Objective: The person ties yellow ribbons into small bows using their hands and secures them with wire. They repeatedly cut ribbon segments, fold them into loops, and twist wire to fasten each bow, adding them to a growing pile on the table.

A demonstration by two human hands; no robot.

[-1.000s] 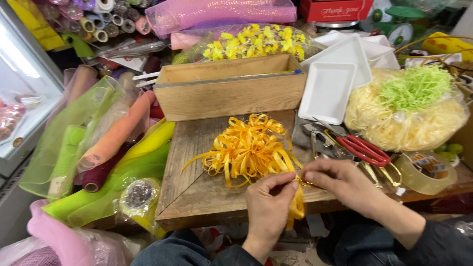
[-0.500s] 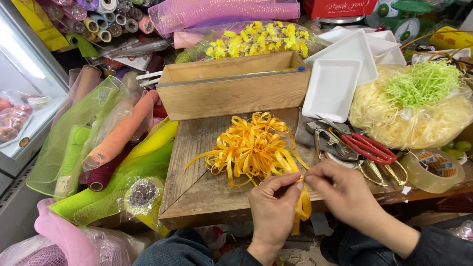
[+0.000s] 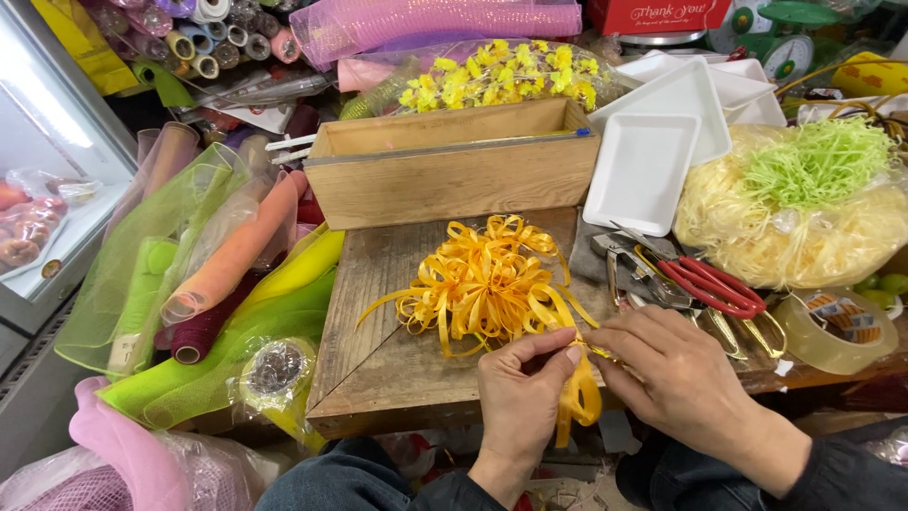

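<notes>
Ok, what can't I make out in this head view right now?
- Where the fingertips meet on the orange ribbon strand: covered by the left hand and right hand.
- Silver tools beside the red-handled scissors: overlapping, kinds unclear.
- Clear tape roll: far side hidden behind the board's clutter.
- Person's lap and arms: cut off by the bottom edge.

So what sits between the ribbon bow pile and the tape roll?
In the head view, red-handled scissors and metal tools lie between the yellow ribbon bows and the clear tape roll.

2 bare hands (image 3: 605, 378), dark long sleeves bunched at both wrists, no rings or gloves
</notes>
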